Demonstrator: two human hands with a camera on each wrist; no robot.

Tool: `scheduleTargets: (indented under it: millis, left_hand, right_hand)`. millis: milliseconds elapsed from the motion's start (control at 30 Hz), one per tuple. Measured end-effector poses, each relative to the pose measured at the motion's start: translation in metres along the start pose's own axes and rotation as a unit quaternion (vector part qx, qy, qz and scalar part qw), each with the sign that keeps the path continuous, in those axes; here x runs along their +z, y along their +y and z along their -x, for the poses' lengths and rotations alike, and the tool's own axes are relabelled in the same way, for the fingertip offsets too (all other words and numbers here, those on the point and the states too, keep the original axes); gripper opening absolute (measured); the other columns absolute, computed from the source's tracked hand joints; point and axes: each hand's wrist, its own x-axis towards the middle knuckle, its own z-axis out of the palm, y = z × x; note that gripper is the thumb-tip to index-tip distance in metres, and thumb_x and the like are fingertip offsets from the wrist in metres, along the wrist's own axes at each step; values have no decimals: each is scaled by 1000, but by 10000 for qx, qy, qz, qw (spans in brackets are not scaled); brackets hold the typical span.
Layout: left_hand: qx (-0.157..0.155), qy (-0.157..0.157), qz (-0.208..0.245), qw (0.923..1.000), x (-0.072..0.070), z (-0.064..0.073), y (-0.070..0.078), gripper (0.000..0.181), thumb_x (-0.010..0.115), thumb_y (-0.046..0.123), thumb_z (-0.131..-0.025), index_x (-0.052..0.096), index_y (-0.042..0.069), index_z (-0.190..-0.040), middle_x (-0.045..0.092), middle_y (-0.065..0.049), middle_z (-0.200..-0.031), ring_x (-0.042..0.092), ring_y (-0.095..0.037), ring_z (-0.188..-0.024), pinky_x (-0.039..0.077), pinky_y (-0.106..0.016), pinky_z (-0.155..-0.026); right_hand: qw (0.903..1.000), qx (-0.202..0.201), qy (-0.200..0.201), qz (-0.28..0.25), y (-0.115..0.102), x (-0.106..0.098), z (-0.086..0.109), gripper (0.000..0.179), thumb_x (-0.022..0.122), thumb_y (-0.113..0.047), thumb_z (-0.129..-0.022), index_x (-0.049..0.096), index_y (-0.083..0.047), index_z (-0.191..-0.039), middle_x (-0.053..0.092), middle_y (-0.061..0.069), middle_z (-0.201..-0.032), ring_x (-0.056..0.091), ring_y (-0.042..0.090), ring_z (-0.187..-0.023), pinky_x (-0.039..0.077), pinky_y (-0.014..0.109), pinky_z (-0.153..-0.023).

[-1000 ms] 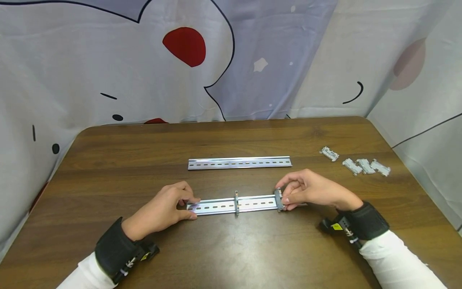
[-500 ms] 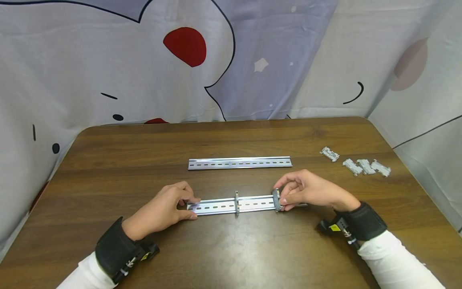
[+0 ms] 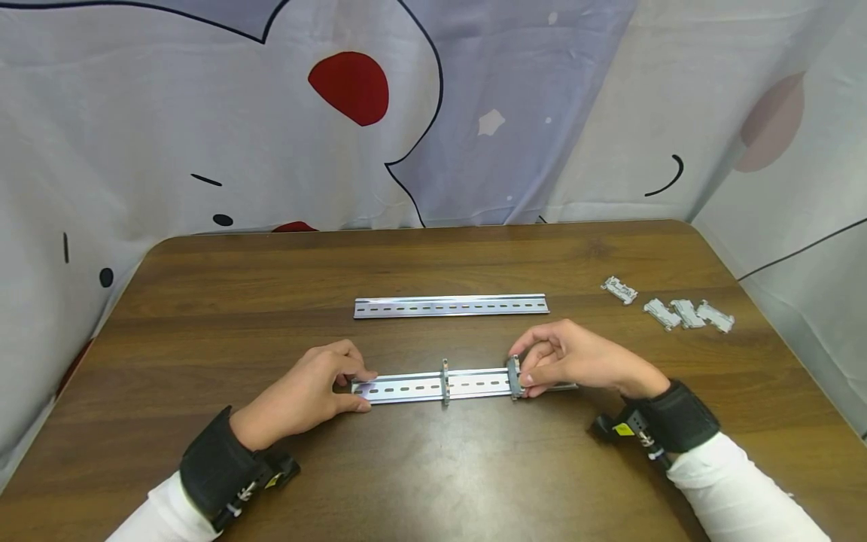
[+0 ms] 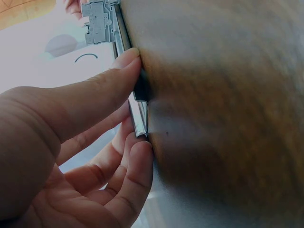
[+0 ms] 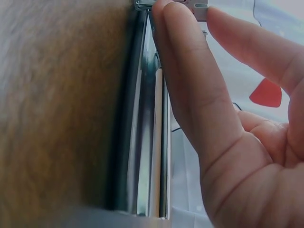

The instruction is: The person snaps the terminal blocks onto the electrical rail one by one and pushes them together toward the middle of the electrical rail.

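Wood-grain tabletop [image 3: 433,474] carries a slotted metal rail [image 3: 407,388], left hand [image 3: 305,388] pinching its left end, right hand [image 3: 576,361] pinching a grey module [image 3: 515,376] on it right of centre, thin module [image 3: 445,382] mid-length, second rail [image 3: 450,306] lying behind, four pale modules [image 3: 688,314] far right.

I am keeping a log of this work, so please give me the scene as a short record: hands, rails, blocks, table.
Left hand: holds the left end of the near rail
Right hand: pinches a grey block standing across the near rail, towards its right end; whether fastened, unclear
Middle block: stands across the near rail, untouched
Far rail: slotted metal, untouched
Loose blocks: four, at right; three close together, one apart
Table: brown, wood-grained
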Motion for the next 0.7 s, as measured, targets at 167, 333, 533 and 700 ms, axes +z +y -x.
scheduleTargets:
  millis: [167, 333, 533, 700]
  left_hand:
    - [-5, 27, -10, 10000, 0, 0, 0, 35, 85, 19, -76, 76, 10, -108, 57, 5, -90, 51, -10, -75, 44, -22, -64]
    - [-11, 29, -1, 10000, 1, 0, 0, 36, 85, 19, -75, 76, 9, -108, 56, 5, -89, 50, -10, -75, 43, -22, -63]
    - [-78, 17, -6, 10000, 0, 0, 1, 37, 85, 20, -75, 76, 7, -108, 56, 4, -88, 48, -11, -73, 42, -22, -61]
    - [-149, 13, -5, 9999, 1, 0, 2, 36, 85, 20, -75, 76, 7, -107, 57, 4, -89, 50, -11, -74, 43, -22, -61]
  right_hand:
    - [10000, 18, 42, -80, 0, 4, -2, 43, 72, -5, -87, 51, 10, -122, 67, 26, -96, 69, 38, -89, 55, 47, -79]
    - [9999, 15, 97, -98, 0, 6, -4, 44, 72, -5, -87, 51, 11, -122, 67, 26, -96, 69, 37, -89, 55, 46, -79]
    - [9998, -48, 141, -139, 0, 7, -7, 44, 73, -4, -87, 51, 12, -122, 66, 26, -97, 69, 36, -89, 55, 46, -80]
    - [9998, -83, 149, -121, -1, 9, -10, 44, 73, -4, -87, 52, 11, -122, 66, 25, -97, 69, 35, -88, 55, 45, -80]
